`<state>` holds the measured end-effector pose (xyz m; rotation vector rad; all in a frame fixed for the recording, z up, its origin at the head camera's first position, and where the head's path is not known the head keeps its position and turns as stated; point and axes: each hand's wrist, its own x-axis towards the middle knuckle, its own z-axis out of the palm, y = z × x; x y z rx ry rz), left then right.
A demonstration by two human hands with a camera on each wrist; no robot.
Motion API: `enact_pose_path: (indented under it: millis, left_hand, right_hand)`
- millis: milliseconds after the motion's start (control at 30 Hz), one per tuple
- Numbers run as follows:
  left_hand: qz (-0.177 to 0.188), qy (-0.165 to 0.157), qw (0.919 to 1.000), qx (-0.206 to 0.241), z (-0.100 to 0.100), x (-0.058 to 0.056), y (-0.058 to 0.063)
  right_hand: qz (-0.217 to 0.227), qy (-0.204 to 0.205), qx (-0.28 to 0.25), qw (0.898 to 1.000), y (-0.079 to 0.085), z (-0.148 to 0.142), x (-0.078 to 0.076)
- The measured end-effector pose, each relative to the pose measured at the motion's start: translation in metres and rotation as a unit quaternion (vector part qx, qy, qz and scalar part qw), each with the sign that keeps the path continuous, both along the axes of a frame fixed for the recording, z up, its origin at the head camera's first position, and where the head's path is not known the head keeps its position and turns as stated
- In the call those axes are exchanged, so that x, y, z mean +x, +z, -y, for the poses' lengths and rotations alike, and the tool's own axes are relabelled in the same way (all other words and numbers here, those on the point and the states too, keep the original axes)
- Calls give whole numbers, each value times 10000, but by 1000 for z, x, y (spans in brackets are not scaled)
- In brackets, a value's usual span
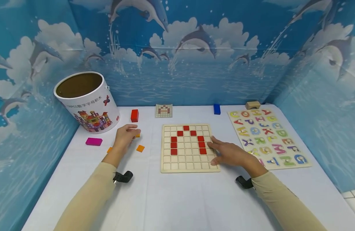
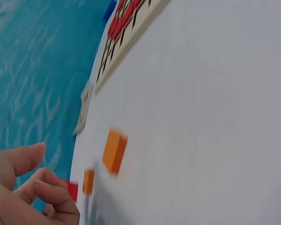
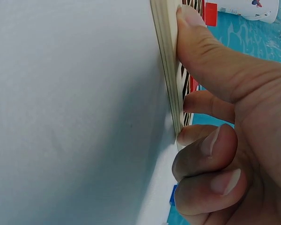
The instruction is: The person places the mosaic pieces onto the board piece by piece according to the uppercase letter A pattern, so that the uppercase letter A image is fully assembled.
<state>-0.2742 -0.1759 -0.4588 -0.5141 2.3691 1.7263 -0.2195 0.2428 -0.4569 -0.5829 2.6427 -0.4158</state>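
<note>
My left hand [image 1: 126,136] hovers on the left over small orange tiles, its thumb and forefinger apart and nothing visible between them. One orange tile [image 1: 140,148] lies just right of it, and a second sits partly behind its fingertips. Another orange piece [image 1: 109,149] is mostly hidden by the wrist. At the centre lies a wooden grid board [image 1: 183,165] with red tiles [image 1: 173,145] in several cells, forming an arch. My right hand [image 1: 230,153] rests at the board's right edge; in the right wrist view its thumb [image 3: 210,51] and fingertips touch that edge, with the outer fingers bent.
A pattern card [image 1: 164,111] lies behind the board. Around it are a red block [image 1: 134,115], a blue block [image 1: 216,109], a magenta block [image 1: 94,141] and a wooden block [image 1: 252,105]. A white bucket [image 1: 90,109] stands back left; an alphabet board [image 1: 269,138] lies right.
</note>
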Motion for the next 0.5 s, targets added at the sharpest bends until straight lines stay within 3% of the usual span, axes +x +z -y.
enact_pose_path:
  millis: [67, 133, 333, 500]
  left_hand:
    - [149, 235, 9996, -16, 14, -4, -3]
    - [188, 155, 9993, -293, 21, -7, -6]
    - [112, -176, 9897, -1417, 16, -6, -11]
    - [50, -255, 9844, -1740, 12, -5, -10]
  right_hand:
    - [-14, -1, 16, 10000, 1, 0, 0]
    - [-46, 9, 47, 10000, 1, 0, 1]
    - [-29, -17, 25, 10000, 2, 1, 1]
    - [-6, -34, -32, 10000, -1, 0, -1]
